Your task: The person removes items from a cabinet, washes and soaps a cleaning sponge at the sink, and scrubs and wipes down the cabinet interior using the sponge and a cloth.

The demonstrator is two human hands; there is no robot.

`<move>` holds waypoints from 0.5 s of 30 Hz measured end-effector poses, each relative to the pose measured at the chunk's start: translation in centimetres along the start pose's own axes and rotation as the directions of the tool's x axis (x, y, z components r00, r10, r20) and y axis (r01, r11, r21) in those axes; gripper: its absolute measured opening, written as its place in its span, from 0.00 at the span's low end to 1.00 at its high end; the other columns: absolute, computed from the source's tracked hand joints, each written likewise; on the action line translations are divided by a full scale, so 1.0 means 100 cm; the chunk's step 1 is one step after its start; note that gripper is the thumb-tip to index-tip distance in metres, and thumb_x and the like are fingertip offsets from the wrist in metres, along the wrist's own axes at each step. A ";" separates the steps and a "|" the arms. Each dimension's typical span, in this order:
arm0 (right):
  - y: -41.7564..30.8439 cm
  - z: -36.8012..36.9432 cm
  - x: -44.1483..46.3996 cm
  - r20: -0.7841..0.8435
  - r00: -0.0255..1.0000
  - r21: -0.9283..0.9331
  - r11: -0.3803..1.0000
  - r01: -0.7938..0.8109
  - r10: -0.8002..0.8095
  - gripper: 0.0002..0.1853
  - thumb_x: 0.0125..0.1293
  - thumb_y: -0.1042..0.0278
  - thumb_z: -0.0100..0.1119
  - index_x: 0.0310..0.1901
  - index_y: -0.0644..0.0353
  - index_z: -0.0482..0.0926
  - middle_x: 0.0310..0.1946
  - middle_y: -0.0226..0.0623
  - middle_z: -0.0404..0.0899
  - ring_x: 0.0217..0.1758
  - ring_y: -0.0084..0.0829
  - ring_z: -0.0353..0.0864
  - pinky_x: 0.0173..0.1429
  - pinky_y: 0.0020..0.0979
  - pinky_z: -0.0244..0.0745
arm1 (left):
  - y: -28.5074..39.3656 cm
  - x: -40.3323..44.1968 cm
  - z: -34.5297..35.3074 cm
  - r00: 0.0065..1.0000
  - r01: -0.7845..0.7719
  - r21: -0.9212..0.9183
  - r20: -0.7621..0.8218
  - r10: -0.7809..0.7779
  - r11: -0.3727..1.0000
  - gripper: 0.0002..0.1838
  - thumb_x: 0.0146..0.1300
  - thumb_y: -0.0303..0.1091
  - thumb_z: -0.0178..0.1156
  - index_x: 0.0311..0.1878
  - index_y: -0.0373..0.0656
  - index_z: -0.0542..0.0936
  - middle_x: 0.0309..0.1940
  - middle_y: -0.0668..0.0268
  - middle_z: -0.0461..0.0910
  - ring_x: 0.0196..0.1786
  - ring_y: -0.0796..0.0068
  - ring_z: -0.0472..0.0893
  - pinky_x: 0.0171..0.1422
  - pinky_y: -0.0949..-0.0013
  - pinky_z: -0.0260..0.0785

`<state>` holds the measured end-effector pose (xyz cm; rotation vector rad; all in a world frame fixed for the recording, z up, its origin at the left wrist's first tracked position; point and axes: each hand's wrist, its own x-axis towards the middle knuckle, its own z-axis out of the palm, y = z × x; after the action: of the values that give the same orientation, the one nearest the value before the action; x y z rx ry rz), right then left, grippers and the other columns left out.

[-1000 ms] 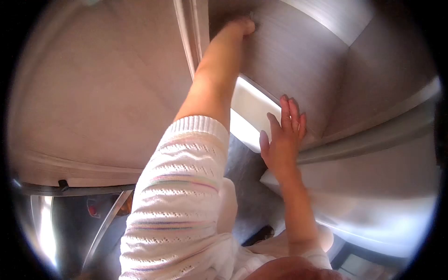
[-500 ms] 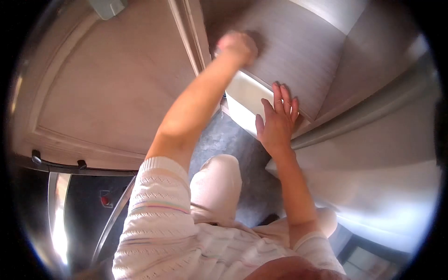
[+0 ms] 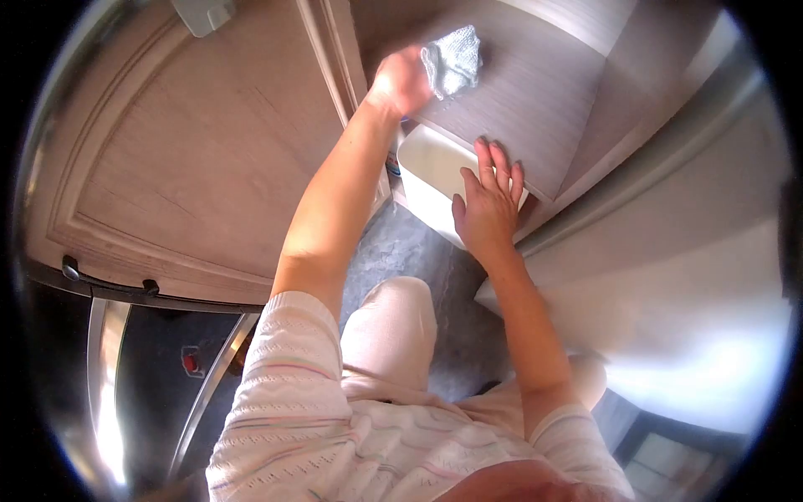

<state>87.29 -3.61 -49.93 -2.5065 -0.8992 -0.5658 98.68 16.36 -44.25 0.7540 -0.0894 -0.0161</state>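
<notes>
My left hand point(image 3: 402, 82), a little blurred, is closed on a folded light grey-blue cloth point(image 3: 452, 62) over the grey wood-grain shelf point(image 3: 535, 92). Part of the cloth sticks out to the right of the fingers. Below the shelf's front edge stands a white plastic bin point(image 3: 431, 188) with an opening at its top. My right hand point(image 3: 492, 205) lies across the right side of the bin, fingers spread and pointing towards the shelf edge. Whether its fingertips press on the shelf or only on the bin rim, I cannot tell.
A wooden cabinet door point(image 3: 184, 142) stands open at the left. At the right is a large pale curved panel point(image 3: 661, 293). Grey floor point(image 3: 393, 243) shows under the bin, near my knee point(image 3: 389, 322). Metal legs point(image 3: 107, 385) stand at the lower left.
My left hand has shifted slightly left, and the cloth now shows beside it. The bin's opening is more exposed. My right hand has barely moved.
</notes>
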 end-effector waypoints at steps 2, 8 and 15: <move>0.000 0.001 0.000 -0.010 1.000 0.001 1.000 0.002 -0.002 0.19 0.49 0.70 0.59 0.43 0.70 0.76 0.65 0.43 0.54 0.70 0.39 0.47 0.70 0.48 0.37 | 0.002 0.010 0.000 0.999 0.023 -0.018 0.042 -0.022 1.000 0.20 0.66 0.37 0.39 0.52 0.32 0.67 0.50 0.54 0.73 0.52 0.59 0.73 0.59 0.59 0.62; -0.002 -0.001 0.000 -0.018 1.000 0.011 1.000 0.003 -0.003 0.18 0.48 0.71 0.60 0.42 0.70 0.76 0.65 0.42 0.55 0.70 0.38 0.48 0.70 0.48 0.38 | 0.014 0.010 0.002 0.874 0.090 0.987 -0.015 0.486 -0.131 0.25 0.56 0.45 0.56 0.54 0.40 0.73 0.48 0.51 0.76 0.54 0.58 0.74 0.62 0.64 0.62; 0.008 0.009 0.002 -0.003 1.000 0.013 1.000 0.003 -0.003 0.19 0.48 0.70 0.60 0.43 0.68 0.76 0.65 0.42 0.55 0.70 0.38 0.47 0.70 0.49 0.38 | -0.013 0.042 -0.024 0.991 0.081 0.809 -0.001 0.136 -0.582 0.24 0.59 0.47 0.47 0.56 0.46 0.73 0.52 0.55 0.73 0.56 0.56 0.71 0.64 0.64 0.60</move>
<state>88.18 -3.65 -50.83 -2.4922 -0.9026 -0.5629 103.10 16.81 -46.57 2.9362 0.0556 0.2549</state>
